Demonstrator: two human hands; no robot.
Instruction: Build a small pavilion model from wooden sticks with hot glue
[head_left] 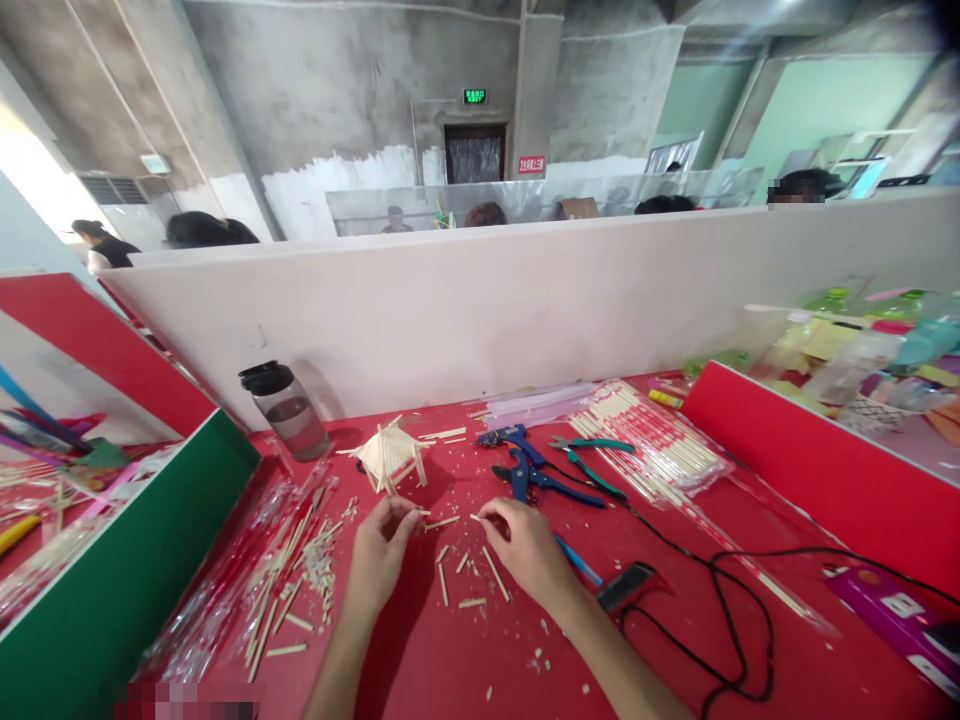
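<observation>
My left hand (pixel 384 548) is closed in a pinch on a short wooden stick (pixel 424 513), which pokes out to the right of the fingertips. Opposite it, my right hand (pixel 521 545) pinches another small piece of wooden stick (pixel 475 517), with only its pale end showing. Just beyond my left hand stands a small model pavilion (pixel 391 452) built of wooden sticks, with a pointed roof on short legs. Loose cut sticks (pixel 442 584) lie scattered on the red tabletop (pixel 442 670) between and below my hands.
A glue gun (pixel 516 436), a blue cutter (pixel 525 478) and green-handled pliers (pixel 596 444) lie beyond my right hand. Bagged sticks (pixel 660 440), a black cable (pixel 724 600) and a purple power strip (pixel 892 620) are rightward. A water bottle (pixel 292 418) stands back left. Low partitions surround the table.
</observation>
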